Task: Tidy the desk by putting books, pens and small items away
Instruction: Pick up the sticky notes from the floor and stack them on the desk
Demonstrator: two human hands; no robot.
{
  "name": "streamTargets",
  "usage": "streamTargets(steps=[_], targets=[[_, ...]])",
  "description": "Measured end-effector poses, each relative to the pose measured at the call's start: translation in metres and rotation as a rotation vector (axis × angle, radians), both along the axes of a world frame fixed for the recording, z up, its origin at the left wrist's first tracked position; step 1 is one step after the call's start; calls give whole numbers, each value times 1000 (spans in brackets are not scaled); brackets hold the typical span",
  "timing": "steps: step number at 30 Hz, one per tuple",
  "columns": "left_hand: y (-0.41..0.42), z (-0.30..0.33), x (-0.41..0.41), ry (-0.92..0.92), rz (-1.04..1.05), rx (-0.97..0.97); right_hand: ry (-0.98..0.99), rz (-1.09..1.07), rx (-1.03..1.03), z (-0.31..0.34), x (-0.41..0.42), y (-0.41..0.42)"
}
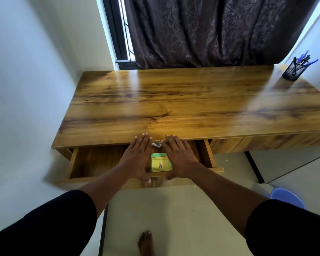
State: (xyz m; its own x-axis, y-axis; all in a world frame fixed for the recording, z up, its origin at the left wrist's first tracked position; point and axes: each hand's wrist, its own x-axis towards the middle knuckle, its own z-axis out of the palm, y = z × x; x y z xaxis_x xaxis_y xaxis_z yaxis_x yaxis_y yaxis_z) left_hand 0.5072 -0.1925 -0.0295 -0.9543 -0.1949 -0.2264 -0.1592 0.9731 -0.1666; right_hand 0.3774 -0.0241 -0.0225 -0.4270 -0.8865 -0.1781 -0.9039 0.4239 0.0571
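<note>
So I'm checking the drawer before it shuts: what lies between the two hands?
In the head view, yellow-green sticky notes and a small metallic item.

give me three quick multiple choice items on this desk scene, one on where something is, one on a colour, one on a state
1. Where is the black mesh pen holder?
A. far right corner of the wooden desk
B. inside the drawer
C. on the floor

2. What colour is the top sheet of the paper stack in the drawer?
A. red
B. yellow
C. white

3. What state is the wooden drawer in?
A. shut
B. taken out and set on the floor
C. pulled open

Key: 1 A, the holder stands on the desktop by the right wall. 2 B, a yellow sheet lies over a green one. 3 C, the drawer's inside shows, with the left hand and right hand lying flat, fingers straight, over it.
</note>
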Motion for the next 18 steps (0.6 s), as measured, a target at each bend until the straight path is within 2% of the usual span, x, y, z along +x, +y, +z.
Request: streamTargets(steps=[5, 11, 18], targets=[[-12, 1, -19, -59, 145, 19, -14, -34, 50, 2, -25, -22], [-21, 17, -41, 6, 61, -44, -45, -61, -57, 6, -40, -35], [-27, 38, -66, -82, -4, -78, 41, -75, -12, 19, -42, -61]])
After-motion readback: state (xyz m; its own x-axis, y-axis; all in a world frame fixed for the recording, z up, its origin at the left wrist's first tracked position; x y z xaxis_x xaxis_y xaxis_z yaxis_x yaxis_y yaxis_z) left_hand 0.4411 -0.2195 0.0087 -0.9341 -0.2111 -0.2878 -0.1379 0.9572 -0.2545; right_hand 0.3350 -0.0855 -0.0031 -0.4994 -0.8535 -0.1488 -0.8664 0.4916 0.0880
